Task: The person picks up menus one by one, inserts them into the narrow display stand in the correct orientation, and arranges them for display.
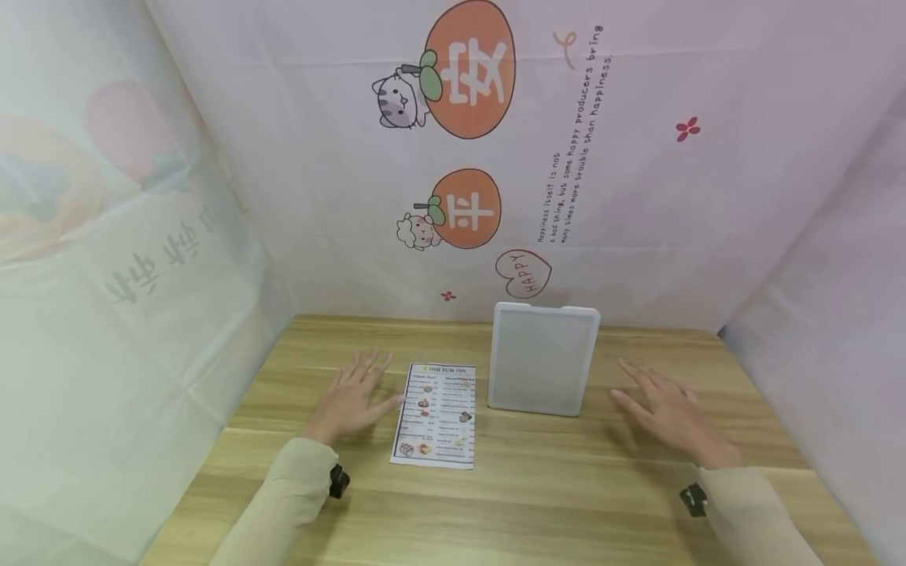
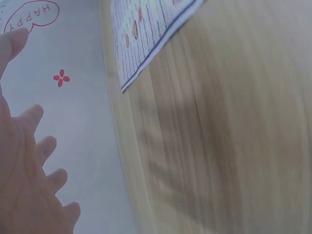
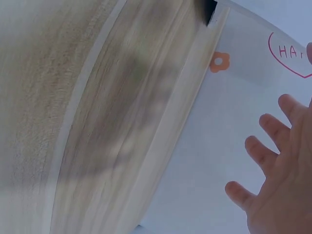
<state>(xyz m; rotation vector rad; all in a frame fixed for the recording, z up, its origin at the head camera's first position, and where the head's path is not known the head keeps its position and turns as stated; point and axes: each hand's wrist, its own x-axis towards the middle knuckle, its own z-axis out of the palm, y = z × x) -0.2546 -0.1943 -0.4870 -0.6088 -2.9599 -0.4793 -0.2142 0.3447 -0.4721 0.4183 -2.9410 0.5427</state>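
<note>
A printed menu sheet [image 1: 436, 417] headed "DIM SUM INN" lies on the wooden table, left of centre. To its right a white-framed grey panel [image 1: 542, 360] stands near the back of the table. My left hand [image 1: 351, 402] is spread just left of the menu, its thumb tip near the sheet's left edge; the head view does not settle whether they touch. Over in the left wrist view, the fingers [image 2: 46, 148] are apart and hold nothing. My right hand [image 1: 661, 407] is to the right of the panel, apart from it, with fingers extended and nothing held.
The wood-grain table [image 1: 425, 519] ends at a white cloth backdrop [image 1: 340, 196] printed with orange fruits, small animals and writing. More cloth hangs at the left and right sides. A dark device [image 1: 340, 481] is on the left wrist, another [image 1: 694, 500] on the right.
</note>
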